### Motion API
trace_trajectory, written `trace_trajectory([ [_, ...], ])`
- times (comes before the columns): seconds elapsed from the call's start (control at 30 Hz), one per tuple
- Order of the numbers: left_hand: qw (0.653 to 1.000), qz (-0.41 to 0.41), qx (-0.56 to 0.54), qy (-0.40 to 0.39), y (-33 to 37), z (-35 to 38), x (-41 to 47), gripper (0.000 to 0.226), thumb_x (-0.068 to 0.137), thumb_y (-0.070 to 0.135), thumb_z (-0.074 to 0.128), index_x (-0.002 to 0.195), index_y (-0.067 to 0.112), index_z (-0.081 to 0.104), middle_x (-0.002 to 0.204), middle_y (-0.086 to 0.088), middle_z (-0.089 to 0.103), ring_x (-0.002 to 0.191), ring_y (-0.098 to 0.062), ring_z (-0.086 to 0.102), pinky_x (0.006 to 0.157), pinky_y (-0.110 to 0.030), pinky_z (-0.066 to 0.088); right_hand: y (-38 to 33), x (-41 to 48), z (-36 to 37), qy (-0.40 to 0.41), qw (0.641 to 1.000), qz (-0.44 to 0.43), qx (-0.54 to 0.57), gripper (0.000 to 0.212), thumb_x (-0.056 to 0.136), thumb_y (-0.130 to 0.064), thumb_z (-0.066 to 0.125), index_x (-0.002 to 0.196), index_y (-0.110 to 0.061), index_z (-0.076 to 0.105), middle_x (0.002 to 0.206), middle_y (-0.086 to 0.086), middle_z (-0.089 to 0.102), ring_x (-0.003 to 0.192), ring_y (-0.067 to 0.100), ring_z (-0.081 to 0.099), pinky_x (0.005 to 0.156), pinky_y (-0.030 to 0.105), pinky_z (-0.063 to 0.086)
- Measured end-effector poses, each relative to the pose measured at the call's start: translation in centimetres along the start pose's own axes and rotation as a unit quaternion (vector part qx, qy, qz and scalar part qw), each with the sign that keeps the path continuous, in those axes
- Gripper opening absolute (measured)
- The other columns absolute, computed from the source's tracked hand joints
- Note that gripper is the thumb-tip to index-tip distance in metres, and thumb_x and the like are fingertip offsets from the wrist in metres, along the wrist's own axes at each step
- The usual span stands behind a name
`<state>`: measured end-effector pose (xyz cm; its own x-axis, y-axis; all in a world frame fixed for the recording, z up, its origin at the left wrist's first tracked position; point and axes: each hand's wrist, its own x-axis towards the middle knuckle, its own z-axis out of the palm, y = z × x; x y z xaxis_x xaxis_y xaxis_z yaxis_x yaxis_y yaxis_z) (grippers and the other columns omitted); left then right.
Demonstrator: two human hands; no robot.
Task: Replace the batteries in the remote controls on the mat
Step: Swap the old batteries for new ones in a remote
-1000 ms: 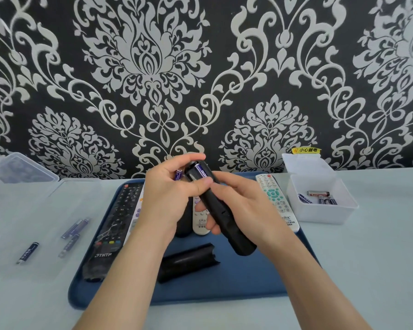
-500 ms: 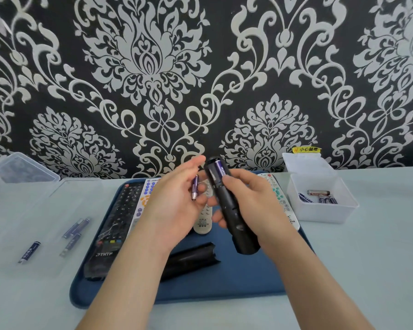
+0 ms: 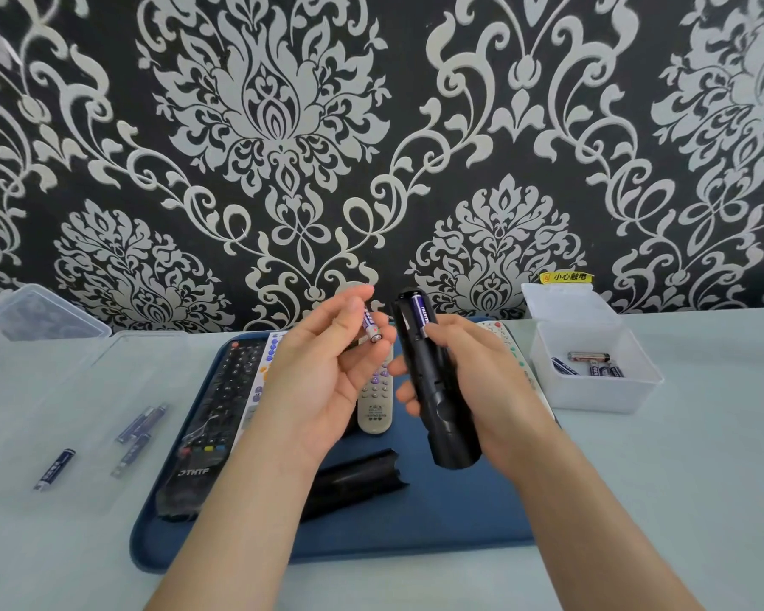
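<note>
My right hand (image 3: pixel 481 381) grips a black remote (image 3: pixel 433 390) upright above the blue mat (image 3: pixel 437 522), its open battery bay facing me with one blue battery (image 3: pixel 421 313) in it. My left hand (image 3: pixel 323 372) pinches a second small battery (image 3: pixel 371 326) just left of the remote's top. The remote's black cover (image 3: pixel 356 480) lies on the mat below my hands. A long black remote (image 3: pixel 212 416), a grey remote (image 3: pixel 375 403) and white remotes partly hidden by my hands also lie on the mat.
A white open box (image 3: pixel 592 390) with several batteries stands right of the mat. Loose batteries (image 3: pixel 140 427) and one more battery (image 3: pixel 54 469) lie on a clear lid at the left. A clear plastic box (image 3: pixel 40 315) sits far left. The patterned wall rises behind.
My left hand has pulled a battery out of the black remote's bay and drawn it to the left. My right hand has tilted the remote more upright.
</note>
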<state>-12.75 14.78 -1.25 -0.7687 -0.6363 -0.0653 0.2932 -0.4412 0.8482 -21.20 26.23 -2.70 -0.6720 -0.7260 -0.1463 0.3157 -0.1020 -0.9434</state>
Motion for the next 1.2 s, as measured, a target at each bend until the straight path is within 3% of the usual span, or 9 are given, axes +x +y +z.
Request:
trace_trajectory([
  [0.13, 0.997, 0.029, 0.065, 0.007, -0.1, -0.1, 0.1, 0.017, 0.084, 0.018, 0.063, 0.095, 0.006, 0.068, 0.072, -0.006, 0.068, 0.056, -0.008, 0.059, 0.053, -0.015, 0.052, 0.0, 0.0, 0.0, 0.0, 1.0, -0.004, -0.001, 0.021, 0.102, -0.021, 0.044, 0.11, -0.008, 0.059, 0.084, 0.021, 0.072, 0.056, 0.024, 0.063, 0.054, 0.031, 0.053],
  [0.27, 0.957, 0.107, 0.268, 0.007, -0.2, -0.7, 0.3, 0.008, 0.079, 0.019, 0.073, 0.086, 0.015, 0.076, 0.085, -0.006, 0.074, 0.078, -0.019, 0.065, 0.079, -0.032, 0.054, 0.0, 0.1, 0.0, 0.008, 1.0, -0.012, -0.024, 0.021, 0.103, -0.022, 0.044, 0.107, -0.01, 0.06, 0.081, 0.019, 0.073, 0.055, 0.023, 0.063, 0.053, 0.03, 0.053],
  [0.4, 0.905, 0.18, 0.385, 0.025, -0.5, -0.1, -0.1, 0.018, 0.08, 0.009, 0.074, 0.088, 0.024, 0.074, 0.087, 0.004, 0.07, 0.078, -0.006, 0.066, 0.07, -0.015, 0.051, 0.1, 0.2, 0.2, 0.003, 0.997, -0.025, -0.077, 0.022, 0.102, -0.02, 0.043, 0.1, -0.015, 0.064, 0.081, 0.02, 0.073, 0.055, 0.023, 0.063, 0.056, 0.032, 0.052],
  [0.53, 0.875, 0.244, 0.411, 0.073, -0.6, 0.2, 0.1, 0.036, 0.071, 0.004, 0.08, 0.093, 0.026, 0.063, 0.086, 0.006, 0.06, 0.07, -0.001, 0.063, 0.066, -0.013, 0.05, 0.3, 0.2, 0.4, -0.009, 0.989, -0.046, -0.138, 0.024, 0.102, -0.018, 0.042, 0.101, -0.021, 0.065, 0.083, 0.019, 0.073, 0.057, 0.022, 0.064, 0.057, 0.032, 0.053],
  [0.7, 0.842, 0.307, 0.431, 0.104, -0.9, 0.1, 0.4, 0.03, 0.069, 0.009, 0.083, 0.09, 0.022, 0.067, 0.083, 0.006, 0.067, 0.073, 0.0, 0.065, 0.067, -0.009, 0.05, 0.5, 0.2, 0.5, -0.026, 0.988, -0.056, -0.139, 0.024, 0.102, -0.018, 0.042, 0.104, -0.022, 0.066, 0.083, 0.02, 0.072, 0.059, 0.023, 0.064, 0.058, 0.032, 0.052],
  [0.9, 0.821, 0.347, 0.45, 0.063, -1.7, -0.5, 1.1, 0.025, 0.071, 0.015, 0.083, 0.095, 0.02, 0.076, 0.097, 0.013, 0.063, 0.08, -0.007, 0.065, 0.075, -0.026, 0.056, 0.5, 0.1, 0.5, -0.017, 0.996, -0.049, -0.075, 0.027, 0.102, -0.016, 0.043, 0.097, -0.02, 0.069, 0.077, 0.019, 0.071, 0.053, 0.024, 0.06, 0.055, 0.031, 0.05],
  [0.97, 0.789, 0.377, 0.483, 0.04, -2.4, -0.8, 1.3, 0.021, 0.078, 0.02, 0.077, 0.1, 0.021, 0.076, 0.105, 0.011, 0.066, 0.084, -0.012, 0.064, 0.079, -0.034, 0.055, 0.5, 0.1, 0.4, -0.012, 0.998, -0.047, -0.048, 0.025, 0.101, -0.015, 0.043, 0.098, -0.015, 0.068, 0.073, 0.017, 0.069, 0.053, 0.025, 0.059, 0.054, 0.031, 0.049],
  [1.1, 0.695, 0.417, 0.586, -0.006, -3.6, -0.6, 1.3, 0.03, 0.091, 0.034, 0.052, 0.113, 0.024, 0.071, 0.123, 0.006, 0.063, 0.102, -0.015, 0.053, 0.089, -0.018, 0.04, 0.4, 0.2, 0.0, 0.01, 0.998, -0.062, -0.005, 0.019, 0.101, -0.013, 0.046, 0.099, -0.007, 0.064, 0.065, 0.012, 0.061, 0.05, 0.022, 0.055, 0.049, 0.029, 0.048],
  [1.2, 0.715, 0.387, 0.582, -0.027, -3.8, -0.6, 1.1, 0.031, 0.092, 0.034, 0.052, 0.119, 0.027, 0.067, 0.129, 0.015, 0.056, 0.11, -0.008, 0.05, 0.094, -0.005, 0.031, 0.5, 0.3, -0.2, 0.022, 0.997, -0.072, -0.026, 0.015, 0.1, -0.014, 0.049, 0.1, -0.007, 0.062, 0.062, 0.009, 0.06, 0.05, 0.021, 0.054, 0.048, 0.028, 0.048],
])
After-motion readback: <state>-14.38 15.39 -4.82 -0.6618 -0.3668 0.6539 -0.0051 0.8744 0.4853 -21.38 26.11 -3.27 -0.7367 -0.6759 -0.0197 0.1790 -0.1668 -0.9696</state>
